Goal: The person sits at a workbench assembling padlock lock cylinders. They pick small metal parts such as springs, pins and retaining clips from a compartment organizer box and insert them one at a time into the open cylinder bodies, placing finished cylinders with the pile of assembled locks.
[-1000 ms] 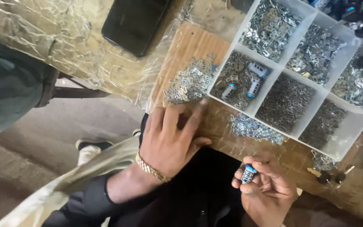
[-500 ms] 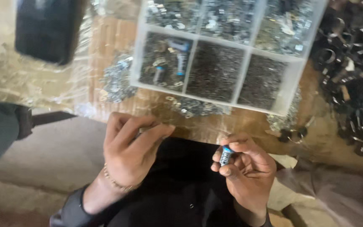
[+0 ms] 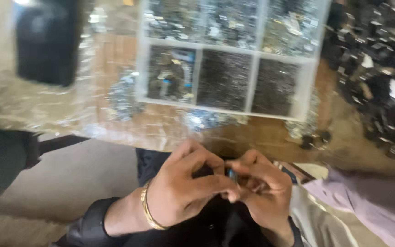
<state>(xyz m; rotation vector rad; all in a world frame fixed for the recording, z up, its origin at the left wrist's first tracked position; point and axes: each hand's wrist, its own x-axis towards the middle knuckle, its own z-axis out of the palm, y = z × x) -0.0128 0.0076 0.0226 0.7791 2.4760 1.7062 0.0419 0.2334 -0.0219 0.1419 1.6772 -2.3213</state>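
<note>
My left hand and my right hand meet over my lap, below the table's front edge. Their fingertips close together on a small blue part, mostly hidden between the fingers. A gold bracelet sits on my left wrist. The frame is blurred by motion.
A white divided tray of small metal parts lies on the wooden table. Loose silvery bits lie left of the tray. A black rectangular object sits far left, a heap of dark parts at right. A lilac sleeve is at lower right.
My left hand came off the table edge and joined the right hand on the blue part. The view swung to the right.
</note>
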